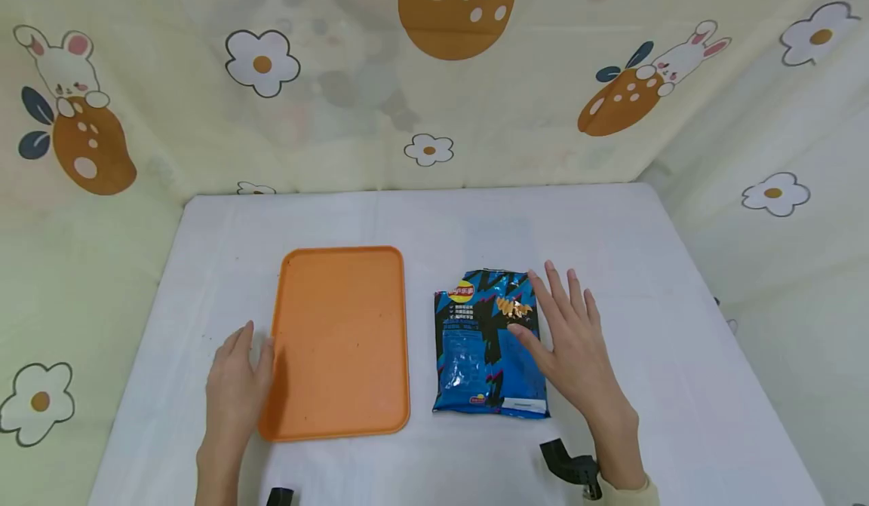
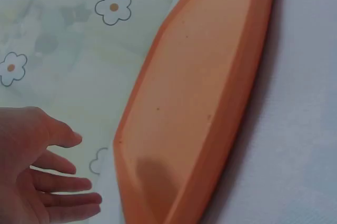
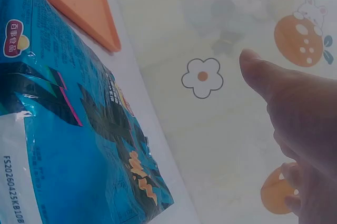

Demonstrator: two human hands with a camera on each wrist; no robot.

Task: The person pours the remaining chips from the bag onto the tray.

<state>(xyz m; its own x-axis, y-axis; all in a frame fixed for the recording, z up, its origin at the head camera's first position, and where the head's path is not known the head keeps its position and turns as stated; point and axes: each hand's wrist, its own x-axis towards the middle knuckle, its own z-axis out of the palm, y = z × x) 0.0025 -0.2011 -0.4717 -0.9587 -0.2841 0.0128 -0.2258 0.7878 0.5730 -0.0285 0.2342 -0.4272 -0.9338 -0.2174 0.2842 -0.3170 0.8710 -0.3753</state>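
An orange tray (image 1: 339, 340) lies flat on the table, left of the middle. Beside its left edge is my left hand (image 1: 236, 385), fingers loosely extended and nothing in the grasp; the left wrist view shows the hand (image 2: 52, 176) apart from the tray (image 2: 184, 77). To the tray's right lies a blue and black chip bag (image 1: 492, 348) with a yellow and red logo. My right hand (image 1: 577, 340) is spread over the bag's right side. In the right wrist view, the bag (image 3: 79, 129) appears at left, with the thumb and curved fingers of the hand (image 3: 300, 108) apart from it.
A white-covered table (image 1: 434, 468) carries everything. Behind it and at both sides hangs a pale curtain (image 1: 353, 136) with flowers and rabbits. Black wrist mounts show near the bottom, one (image 1: 570, 467) by the right wrist. Small dark specks dot the tray and cloth.
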